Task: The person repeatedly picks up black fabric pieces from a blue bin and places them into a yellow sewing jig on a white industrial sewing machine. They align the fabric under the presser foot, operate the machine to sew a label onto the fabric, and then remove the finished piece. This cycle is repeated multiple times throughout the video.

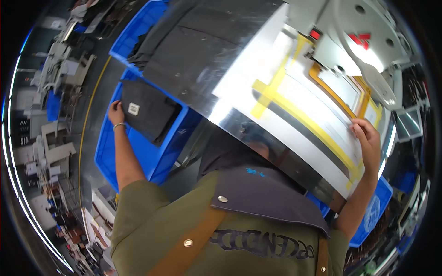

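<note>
In the head view, gripping the left edge of white-labelled black fabric panels, lying in the blue bin, with the left hand. Touching the near corner of the orange frame, beside yellow tape on the white worktable, with the right hand; cannot tell whether grasping it.

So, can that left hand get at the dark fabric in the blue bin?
Most likely yes: the left hand is at the edge of the dark fabric, and the blue bin is open on top.
</note>
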A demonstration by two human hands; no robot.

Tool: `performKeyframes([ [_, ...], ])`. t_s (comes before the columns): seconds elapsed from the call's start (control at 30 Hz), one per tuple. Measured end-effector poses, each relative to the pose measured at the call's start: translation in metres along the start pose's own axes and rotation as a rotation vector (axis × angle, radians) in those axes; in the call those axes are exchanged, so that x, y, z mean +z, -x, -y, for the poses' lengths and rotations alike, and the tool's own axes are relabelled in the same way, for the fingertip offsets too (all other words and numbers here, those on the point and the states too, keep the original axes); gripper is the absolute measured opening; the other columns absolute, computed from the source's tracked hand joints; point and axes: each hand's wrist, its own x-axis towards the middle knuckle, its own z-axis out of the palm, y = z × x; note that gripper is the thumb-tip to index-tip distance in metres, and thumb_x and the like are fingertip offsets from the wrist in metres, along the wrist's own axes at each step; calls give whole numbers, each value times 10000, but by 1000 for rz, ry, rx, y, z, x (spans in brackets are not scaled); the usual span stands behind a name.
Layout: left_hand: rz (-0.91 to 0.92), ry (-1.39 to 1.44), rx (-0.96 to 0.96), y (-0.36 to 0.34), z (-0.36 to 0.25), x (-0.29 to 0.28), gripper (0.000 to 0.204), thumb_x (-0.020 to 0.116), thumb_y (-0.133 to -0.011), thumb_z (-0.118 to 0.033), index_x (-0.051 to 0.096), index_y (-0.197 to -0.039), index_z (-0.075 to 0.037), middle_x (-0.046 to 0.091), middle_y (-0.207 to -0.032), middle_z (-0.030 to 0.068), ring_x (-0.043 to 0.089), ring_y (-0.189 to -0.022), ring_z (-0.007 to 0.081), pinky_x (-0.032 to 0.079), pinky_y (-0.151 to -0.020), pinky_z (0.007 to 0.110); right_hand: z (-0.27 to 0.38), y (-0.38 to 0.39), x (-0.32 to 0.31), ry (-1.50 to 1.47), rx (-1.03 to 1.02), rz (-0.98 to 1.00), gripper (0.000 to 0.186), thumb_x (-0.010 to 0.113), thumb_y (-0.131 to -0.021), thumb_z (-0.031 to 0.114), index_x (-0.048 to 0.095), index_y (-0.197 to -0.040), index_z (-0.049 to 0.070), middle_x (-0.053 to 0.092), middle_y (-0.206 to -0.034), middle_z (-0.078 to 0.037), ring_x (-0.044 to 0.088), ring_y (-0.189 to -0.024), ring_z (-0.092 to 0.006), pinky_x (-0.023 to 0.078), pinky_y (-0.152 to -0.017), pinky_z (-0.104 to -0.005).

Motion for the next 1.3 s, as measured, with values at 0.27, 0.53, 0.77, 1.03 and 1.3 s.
performKeyframes([
  [0.27,-576,-263,550,-22,-199,-5,234,737,-916,-235,758,-1071,-61,732,-1090,145,676,-1008,337,540,-882,480,44,14,20,316,-111,22,188,684,-952,143,740,-1069,7,700,-1008,-81,631,-866,-152,488,-744,-279],
  [0.53,618,706,989,97,-487,19,213,663,-922,19,724,-1124,-11,720,-1179,134,689,-1071,255,550,-901,344,23,15,46,411,-247,-91,143,722,-880,134,712,-952,10,650,-935,-109,651,-884,-298,521,-782,-370],
  [0.77,899,791,1326,183,-574,43,403,762,-862,-116,662,-1238,-10,681,-1115,118,638,-979,280,518,-870,383,25,12,45,341,-233,-40,97,695,-891,102,676,-923,13,651,-914,-114,643,-883,-311,517,-799,-376],
  [1.03,1427,784,741,195,-600,39,431,780,-919,-226,657,-1283,-33,630,-862,-5,494,-704,66,457,-641,236,30,10,46,448,-465,-43,89,665,-875,74,618,-938,32,663,-881,-129,654,-864,-320,515,-797,-384],
  [1.3,1508,935,571,192,-584,50,163,671,-986,-116,724,-1089,-1,733,-944,36,676,-883,75,531,-782,234,45,-8,62,156,-225,97,242,707,-844,96,679,-1071,18,707,-887,-116,679,-762,-251,534,-714,-374],
])
